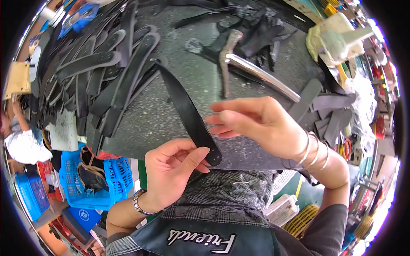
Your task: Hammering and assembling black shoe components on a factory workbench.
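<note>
Pinched between the thumb and fingers of my left hand (175, 166) is the near, rounded end of a long black leather strap (184, 106). Small holes show at that end, and the strap's narrow far end reaches up and left over the dark work table (158, 128). Just right of the strap is my right hand (252, 121), with fingers loosely extended and nothing visible in them; whether a fingertip touches the strap I cannot make out. Beyond the right hand lies a hammer (260, 77) with a shiny metal handle.
A large heap of black straps (124, 81) covers the table's left side. Black scraps (256, 38) lie at the back, and shorter dark strips (329, 111) at the right beside a pale block-like tool (337, 40). A blue basket (115, 179) stands below left; another person (23, 141) is at far left.
</note>
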